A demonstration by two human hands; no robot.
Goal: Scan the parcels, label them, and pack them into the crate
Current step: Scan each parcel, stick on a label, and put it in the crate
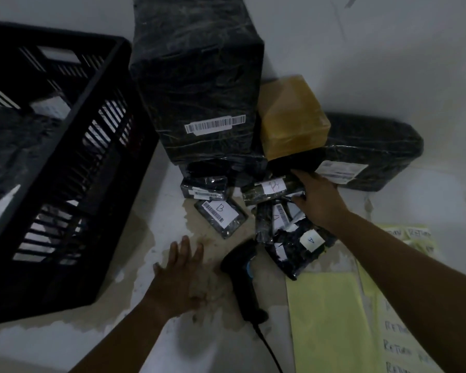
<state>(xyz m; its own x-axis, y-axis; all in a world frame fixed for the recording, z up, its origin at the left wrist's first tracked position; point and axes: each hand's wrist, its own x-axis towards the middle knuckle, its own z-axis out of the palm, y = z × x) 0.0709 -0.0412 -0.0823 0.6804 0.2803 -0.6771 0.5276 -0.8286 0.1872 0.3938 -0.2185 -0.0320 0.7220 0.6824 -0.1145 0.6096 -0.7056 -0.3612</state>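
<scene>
1. The small oblong parcel (267, 190), wrapped in glossy, crinkled black film with a white handwritten sticker, lies on the floor in front of the big boxes. The right hand (319, 201) grasps its right end, fingers over the top edge and thumb below.
2. The left hand (179, 275) is released, its fingers straight and spread, holding nothing, over the floor between crate and scanner.
3. The scanner (241, 275), matte black and pistol-shaped with a blue trigger, lies on its side just right of that hand. Its cable trails toward the bottom edge.
4. Close by lie a flat parcel lettered B (222, 215), a squat parcel (203, 187) and a crumpled poly bag (299, 251) with a square sticker.
5. Behind them stand a tall box (199, 84) in wrinkled black film with a barcode strip, a tan-taped box (293, 117) and a long black parcel (374, 146) bearing a shipping label.
6. The crate (97, 87), black plastic with slatted walls, sits at the left and holds film-wrapped parcels.
7. Pale yellow sheets (326, 319) lie at the lower right, some handwritten "RETURN".
8. The floor (170, 219) is painted white, worn to a tan patch.
</scene>
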